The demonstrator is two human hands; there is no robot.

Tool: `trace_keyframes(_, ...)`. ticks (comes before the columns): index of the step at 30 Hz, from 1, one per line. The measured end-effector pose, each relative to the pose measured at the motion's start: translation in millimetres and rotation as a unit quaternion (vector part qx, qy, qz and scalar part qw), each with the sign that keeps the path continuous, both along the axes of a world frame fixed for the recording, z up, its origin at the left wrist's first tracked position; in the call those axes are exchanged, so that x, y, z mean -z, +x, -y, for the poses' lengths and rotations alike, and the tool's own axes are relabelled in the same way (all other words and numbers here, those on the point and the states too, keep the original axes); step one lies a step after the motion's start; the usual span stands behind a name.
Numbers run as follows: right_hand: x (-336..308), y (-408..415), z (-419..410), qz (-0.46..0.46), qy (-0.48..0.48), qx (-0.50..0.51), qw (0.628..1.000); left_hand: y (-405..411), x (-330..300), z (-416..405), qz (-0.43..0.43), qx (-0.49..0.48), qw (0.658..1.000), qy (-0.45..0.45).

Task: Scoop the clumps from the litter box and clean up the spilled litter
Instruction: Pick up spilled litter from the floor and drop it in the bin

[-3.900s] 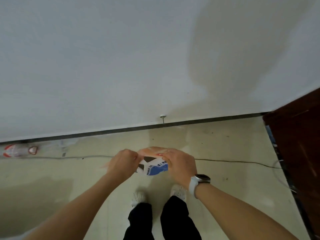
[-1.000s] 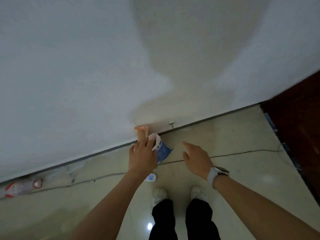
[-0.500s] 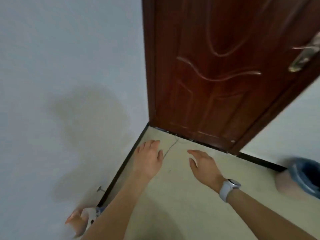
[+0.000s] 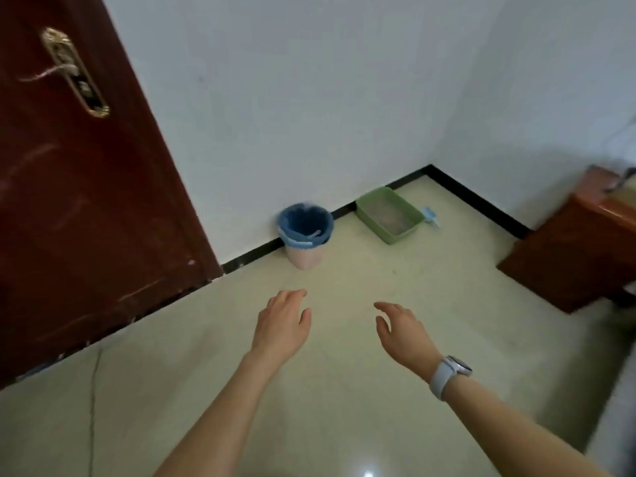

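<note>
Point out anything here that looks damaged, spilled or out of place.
The dark red door carries pale scratches and scuffs across its lower half. The floor near the green litter box shows no clear spilled litter at this distance. Both hands are empty.

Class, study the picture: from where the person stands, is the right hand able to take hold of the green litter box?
Probably not yet. The right hand hangs open over bare floor, well short of the green litter box by the far wall. Nothing blocks the way, so stepping closer should bring it within reach.
</note>
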State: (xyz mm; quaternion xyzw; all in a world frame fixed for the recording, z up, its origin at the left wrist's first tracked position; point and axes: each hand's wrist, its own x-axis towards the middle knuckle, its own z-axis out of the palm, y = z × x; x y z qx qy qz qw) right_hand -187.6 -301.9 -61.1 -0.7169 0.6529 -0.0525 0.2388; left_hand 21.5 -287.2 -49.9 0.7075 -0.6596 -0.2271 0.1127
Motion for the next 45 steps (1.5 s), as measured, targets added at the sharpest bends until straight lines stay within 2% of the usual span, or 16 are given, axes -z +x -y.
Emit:
trace_keyframes(6, 11, -124, 28, 0.021, 0.012, 0.159, 0.987, -124, 1, 90, -0.005, 0.151, 0.988, -0.007)
trace_keyframes(12, 49, -179, 96, 0.043, 0.031, 0.21, 0.976, -188, 45, 190, 0.01, 0.233, 0.972, 0.006)
trace_keyframes(23, 98, -251, 347, 0.034, 0.07, 0.26, 0.963, -260, 100, 462, 0.057, 0.283, 0.957, 0.025)
trace_keyframes(32, 149, -327, 491, 0.025, 0.112, 0.237, 0.965, -335, 158, 604, 0.054, 0.288, 0.954, 0.068)
trace_keyframes(37, 251, -375, 582, 0.023, 0.128, 0.194, 0.972, -367, 260, 674, 0.052, 0.241, 0.964, 0.098)
trace_keyframes(41, 375, -398, 644, 0.015, 0.151, 0.177, 0.972, -386, 379, 716, 0.094, 0.235, 0.956, 0.146)
trace_keyframes(45, 512, -411, 696, 0.0, 0.143, 0.137, 0.98, -396, 515, 750, 0.134, 0.279, 0.937, 0.159)
